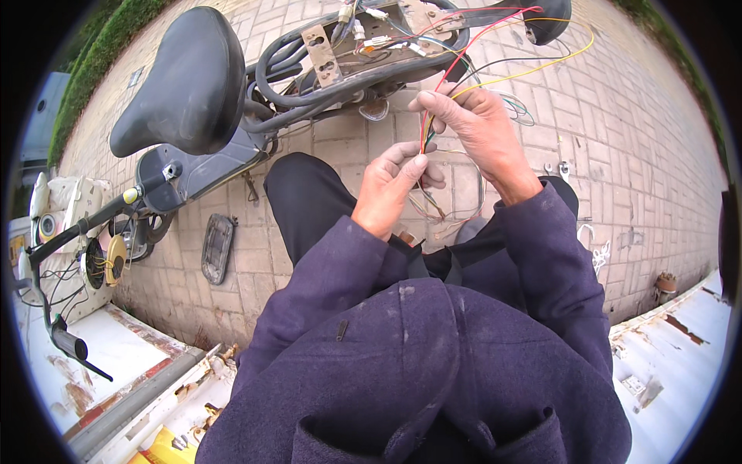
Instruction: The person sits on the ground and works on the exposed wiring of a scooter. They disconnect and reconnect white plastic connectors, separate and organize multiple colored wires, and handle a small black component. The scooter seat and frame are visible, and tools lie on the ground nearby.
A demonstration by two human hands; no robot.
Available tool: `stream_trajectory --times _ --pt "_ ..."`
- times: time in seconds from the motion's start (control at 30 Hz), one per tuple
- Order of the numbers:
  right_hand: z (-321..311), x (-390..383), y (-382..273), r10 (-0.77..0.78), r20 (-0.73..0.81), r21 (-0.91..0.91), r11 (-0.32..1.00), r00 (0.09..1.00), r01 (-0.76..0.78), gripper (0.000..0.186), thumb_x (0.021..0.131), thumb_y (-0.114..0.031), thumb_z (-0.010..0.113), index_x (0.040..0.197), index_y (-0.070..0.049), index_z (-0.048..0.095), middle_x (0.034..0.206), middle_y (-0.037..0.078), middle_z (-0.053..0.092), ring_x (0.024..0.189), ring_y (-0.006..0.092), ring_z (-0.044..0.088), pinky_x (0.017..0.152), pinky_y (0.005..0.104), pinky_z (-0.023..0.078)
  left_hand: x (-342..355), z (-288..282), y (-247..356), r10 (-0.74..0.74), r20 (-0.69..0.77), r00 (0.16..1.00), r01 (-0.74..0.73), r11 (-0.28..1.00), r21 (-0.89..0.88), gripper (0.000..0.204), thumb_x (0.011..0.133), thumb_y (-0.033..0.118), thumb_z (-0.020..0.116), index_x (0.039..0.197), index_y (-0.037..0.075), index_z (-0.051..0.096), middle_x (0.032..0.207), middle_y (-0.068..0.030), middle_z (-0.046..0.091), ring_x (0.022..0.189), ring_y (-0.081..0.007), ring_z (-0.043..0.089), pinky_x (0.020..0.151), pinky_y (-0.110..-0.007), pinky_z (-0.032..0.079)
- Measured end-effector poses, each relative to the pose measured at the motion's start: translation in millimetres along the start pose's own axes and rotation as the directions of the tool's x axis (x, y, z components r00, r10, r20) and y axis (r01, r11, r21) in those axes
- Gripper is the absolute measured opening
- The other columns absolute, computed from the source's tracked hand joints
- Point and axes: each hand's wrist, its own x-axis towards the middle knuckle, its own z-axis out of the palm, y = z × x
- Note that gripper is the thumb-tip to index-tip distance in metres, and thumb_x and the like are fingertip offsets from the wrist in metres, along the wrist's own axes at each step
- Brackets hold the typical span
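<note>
A bundle of thin coloured wires (427, 131) runs between my two hands, with red, yellow, green and dark strands. My left hand (396, 179) pinches the bundle between thumb and fingers, and loose wire ends (433, 207) hang below it. Just above and to the right, my right hand (481, 127) closes thumb and forefinger on the same wires. From there a red wire (471, 48) and a yellow wire (589, 48) loop up toward the frame of an electric scooter (340, 89), where white connectors (377, 42) lie among more wiring.
A black saddle (185, 81) and a handlebar (77, 232) belong to the scooter on the left. On the brick paving lie a dark oblong tray-like part (219, 249), a wrench (564, 170) and a white tangled cord (600, 257). Peeling white panels (672, 348) flank me.
</note>
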Motion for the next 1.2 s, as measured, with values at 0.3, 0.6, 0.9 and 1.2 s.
stream_trajectory --times 0.3,0.6,0.9,1.2 --pt "-12 1 -7 0.116 0.005 0.072 0.991 0.993 -0.116 0.028 0.094 -0.027 0.068 0.097 0.0 0.074 0.063 -0.003 0.057 0.057 0.0033 0.043 0.057 0.0208 0.036 14 -6 10 -0.02 0.14 0.99 0.048 0.979 -0.198 0.031 0.1 0.024 0.057 0.118 -0.001 0.057 0.089 -0.011 0.067 0.08 -0.0188 0.066 0.075 -0.032 0.053" --pt "-22 -6 -9 0.028 0.203 0.132 0.99 0.979 -0.056 0.027 0.095 -0.028 0.066 0.091 -0.002 0.073 0.067 -0.003 0.061 0.06 0.0032 0.051 0.056 0.0204 0.042 24 -6 17 -0.15 0.436 0.887 0.295 0.911 -0.288 0.029 0.099 0.028 0.059 0.113 0.002 0.059 0.084 -0.0083 0.066 0.071 -0.0167 0.064 0.061 -0.028 0.052" --pt "-30 -11 3 -0.049 0.152 0.186 0.982 0.987 0.02 0.035 0.097 -0.034 0.061 0.082 -0.004 0.07 0.087 0.004 0.068 0.102 0.0179 0.059 0.094 0.0344 0.043 26 2 14 -0.175 0.242 0.955 0.266 0.863 -0.429 0.026 0.099 0.03 0.058 0.113 0.008 0.059 0.095 -0.0063 0.064 0.082 -0.0166 0.064 0.06 -0.026 0.051" --pt "-36 -19 -5 0.002 0.207 0.1 0.995 0.978 -0.023 0.047 0.102 -0.04 0.049 0.081 -0.003 0.069 0.104 0.01 0.068 0.117 0.0251 0.055 0.105 0.0422 0.036 30 -4 5 -0.187 0.271 0.944 0.307 0.796 -0.521 0.024 0.098 0.029 0.059 0.105 0.006 0.062 0.092 -0.0054 0.065 0.08 -0.0182 0.066 0.058 -0.026 0.05"
